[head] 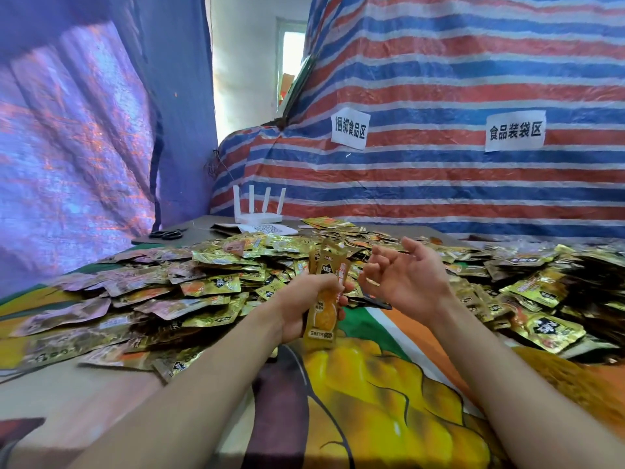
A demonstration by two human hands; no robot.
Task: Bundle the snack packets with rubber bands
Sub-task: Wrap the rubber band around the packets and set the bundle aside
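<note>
Left grip (pixel 304 306) curls round a small upright stack (pixel 326 265) of packets above the counter (pixel 67 401); they overlap, so their number is unclear; right grip (pixel 406 279) hovers just beside the stack, fingers spread and loosely curled; behind both, one heap (pixel 216 286) of loose packets, past counting, is cut off at the right; one router (pixel 258 211) with four antennas; one pair of scissors (pixel 167 234), dim; two signs (pixel 350 128).

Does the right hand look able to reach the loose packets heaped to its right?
Probably yes: the right hand seems to hold nothing, and the heap of packets lies uncovered right beside it, with nothing between.
</note>
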